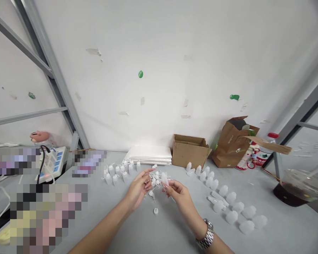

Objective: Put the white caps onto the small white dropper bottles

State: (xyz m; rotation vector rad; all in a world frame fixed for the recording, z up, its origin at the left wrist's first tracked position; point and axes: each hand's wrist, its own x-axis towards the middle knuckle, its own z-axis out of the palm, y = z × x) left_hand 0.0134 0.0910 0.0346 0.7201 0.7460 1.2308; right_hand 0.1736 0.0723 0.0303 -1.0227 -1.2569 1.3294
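My right hand [175,190] pinches a small translucent plastic bottle [164,177], held upright above the table. Facing it, my left hand [138,188] has its index finger stretched out and the other fingers loosely bent, with nothing visible in them. Between and behind both hands lies a pile of small white caps [155,180] with thin straps. One loose white cap [155,211] rests nearer to me. To the left stand several capped bottles [116,170]. Several uncapped translucent bottles [223,191] form uneven rows on the right, a few of them lying on their sides.
A white stack of flat packets [148,155] and an open cardboard box [190,151] stand against the wall. Further right are a brown paper bag [229,144] and a plastic cup of dark drink [294,190]. A power strip [54,164] with cables sits at left, near blurred-out items.
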